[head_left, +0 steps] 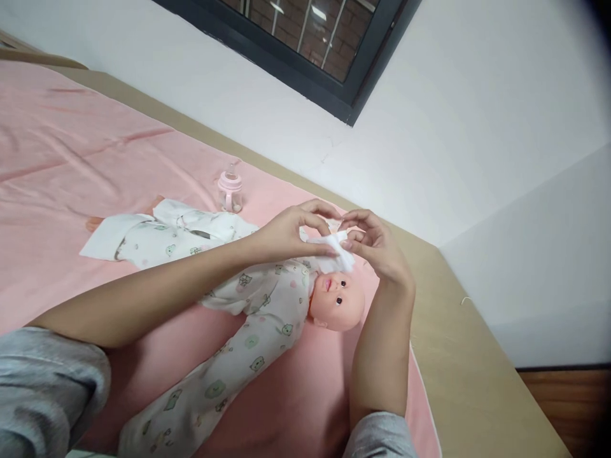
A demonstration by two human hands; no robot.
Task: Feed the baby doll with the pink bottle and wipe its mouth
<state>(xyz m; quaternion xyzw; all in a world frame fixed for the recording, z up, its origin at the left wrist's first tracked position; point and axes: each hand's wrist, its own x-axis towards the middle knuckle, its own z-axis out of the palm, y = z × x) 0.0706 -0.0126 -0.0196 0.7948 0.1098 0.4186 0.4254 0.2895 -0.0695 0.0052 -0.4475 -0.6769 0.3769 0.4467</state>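
Note:
A baby doll [337, 308] in white pyjamas with small green animal prints lies on its back, head toward the right. Just above its face, a thin white tissue or cloth [341, 256] hangs between my two hands. My left hand [298, 232] pinches its left side between thumb and fingers. On the other side, my right hand [377, 245] has its thumb and fingertips closed on the upper right edge. The lower edge of the white piece overlaps the doll's cheek from this angle; whether it touches cannot be told.
A pink blanket [71, 146] covers most of the wooden surface [458, 356]. Beyond the doll's body, a pink-topped baby bottle [231, 189] stands upright. A white wall [391, 152] with a dark-framed window [329, 95] borders the far side.

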